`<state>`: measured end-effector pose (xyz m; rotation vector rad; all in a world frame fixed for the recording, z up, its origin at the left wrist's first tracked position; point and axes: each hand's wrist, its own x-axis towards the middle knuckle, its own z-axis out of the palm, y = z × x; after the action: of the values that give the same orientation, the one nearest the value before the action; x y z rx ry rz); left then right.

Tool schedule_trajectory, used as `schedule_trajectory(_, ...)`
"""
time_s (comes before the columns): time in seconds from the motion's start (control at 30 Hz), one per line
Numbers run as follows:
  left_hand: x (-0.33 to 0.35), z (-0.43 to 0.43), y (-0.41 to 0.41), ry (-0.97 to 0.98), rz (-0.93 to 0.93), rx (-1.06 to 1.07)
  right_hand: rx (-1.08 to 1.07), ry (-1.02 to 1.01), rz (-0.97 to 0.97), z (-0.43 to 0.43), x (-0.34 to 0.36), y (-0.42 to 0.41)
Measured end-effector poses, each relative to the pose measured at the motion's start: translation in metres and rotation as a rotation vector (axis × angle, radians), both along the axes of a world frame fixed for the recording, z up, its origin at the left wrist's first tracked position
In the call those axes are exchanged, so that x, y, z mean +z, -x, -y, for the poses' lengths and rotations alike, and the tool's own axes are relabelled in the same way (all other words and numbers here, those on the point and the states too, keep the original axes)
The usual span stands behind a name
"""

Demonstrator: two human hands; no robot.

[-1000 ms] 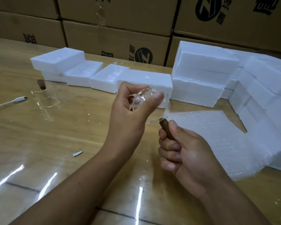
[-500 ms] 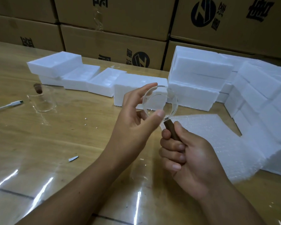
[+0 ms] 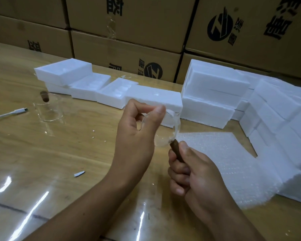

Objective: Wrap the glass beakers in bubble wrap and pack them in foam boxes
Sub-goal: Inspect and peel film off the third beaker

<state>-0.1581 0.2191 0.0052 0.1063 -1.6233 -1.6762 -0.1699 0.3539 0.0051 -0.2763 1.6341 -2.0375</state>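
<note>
**A:** Item one, glass beaker point(image 3: 165, 135). Location?

**B:** Held above the counter point(image 3: 50, 153), between the two hands and tilted over on its side. It has a brown handle point(image 3: 176, 151) at its lower edge.

**A:** Left hand point(image 3: 137, 136), condition?

**B:** Thumb and forefinger pinch the beaker's glass wall from above. The other fingers are curled in behind.

**A:** Right hand point(image 3: 193, 173)?

**B:** Wrapped round the brown handle, with the thumb laid along it just below the glass.

**A:** Item two?

**B:** Second beaker point(image 3: 48, 108), upright on the counter, well to the left of the left hand. It has a brown handle at its far rim.

**A:** Wrapping stock?

**B:** One sheet of bubble wrap point(image 3: 224, 162), flat on the counter just right of the right hand, extending beyond it.

**A:** Packing stock?

**B:** Foam boxes point(image 3: 111, 91) in a row beyond the left hand, some open with moulded recesses showing. A closed foam stack point(image 3: 214, 89) stands beyond the right hand, and more foam is banked along the far right.

**A:** Sundries?

**B:** White cable point(image 3: 9, 113), left of the second beaker. Paper scrap point(image 3: 79, 173), left of the left forearm. Cardboard cartons point(image 3: 129, 54) with printed marks, stacked behind everything.
</note>
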Motion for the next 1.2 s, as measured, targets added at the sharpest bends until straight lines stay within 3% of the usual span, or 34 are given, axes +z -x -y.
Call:
schedule_trajectory(0.37, -0.0087, -0.0004, -0.0001, 0.179, -0.008, -0.268, -0.008, 0.288, 0.285, -0.0082, 0.008, 0.0067)
schedule_trajectory(1.2, -0.0082, -0.0067, -0.0004, 0.149, -0.059, -0.123, 0.015, 0.21, 0.167, -0.0066, 0.0083, 0.0038)
